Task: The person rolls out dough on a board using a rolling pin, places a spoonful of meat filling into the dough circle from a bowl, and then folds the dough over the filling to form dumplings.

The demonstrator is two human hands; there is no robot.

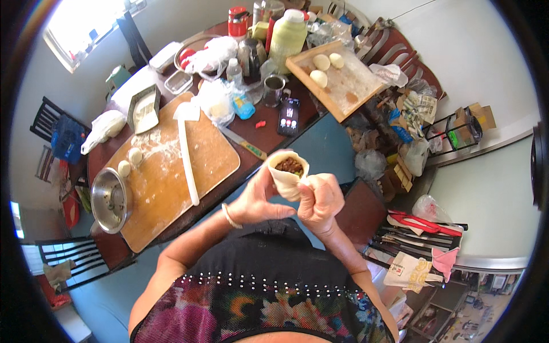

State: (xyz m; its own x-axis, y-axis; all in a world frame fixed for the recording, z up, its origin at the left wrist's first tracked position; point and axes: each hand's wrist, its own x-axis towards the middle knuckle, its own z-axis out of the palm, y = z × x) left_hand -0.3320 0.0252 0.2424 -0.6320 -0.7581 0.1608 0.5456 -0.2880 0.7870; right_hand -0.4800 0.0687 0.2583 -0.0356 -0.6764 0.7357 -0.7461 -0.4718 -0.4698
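Note:
A dough wrapper [286, 182] with dark chopped filling showing at its top is held up before my body. My left hand [257, 199] cups it from the left, while the thumb and fingers of my right hand [319, 199] pinch its pleated right edge. Left of my hands lies a floured wooden board [171, 171], bearing a long white plastic scraper or spatula [187, 158] and two small dough pieces [130, 162]. A steel bowl [110, 200] with food remnants sits at the board's left edge. Several round dough pieces [321, 62] rest on a wood-framed tray [339, 113] at the upper right.
Beyond the board are a metal flour scoop or pan [144, 109], a knife [244, 143], plastic bags [214, 100], a steel mug [273, 91] and a phone [288, 116]. A large pale green jug [288, 36] stands farther back. A chair [420, 236] holding cloths is at the right.

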